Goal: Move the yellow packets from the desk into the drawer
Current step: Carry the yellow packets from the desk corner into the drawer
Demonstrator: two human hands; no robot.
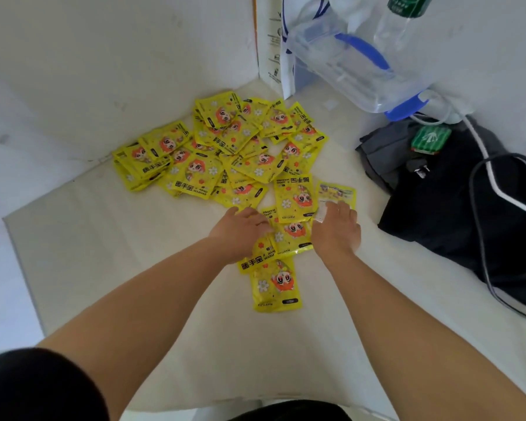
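Note:
Several yellow hand-warmer packets (225, 147) with an orange cartoon figure lie scattered in a pile on the white desk (104, 253), reaching back to the corner. One packet (275, 284) lies nearest to me, apart from the pile. My left hand (240, 232) lies palm down on packets at the pile's near edge, fingers bent over them. My right hand (337, 229), a white plaster on its thumb, rests on a packet (336, 191) at the pile's right side. No drawer is in view.
A clear plastic jug with blue handle (356, 65) and a water bottle (398, 22) stand at the back right. A white carton (271, 47) leans in the corner. Dark clothing (456, 214) with cables, a plug and a green packet (430, 138) covers the right side.

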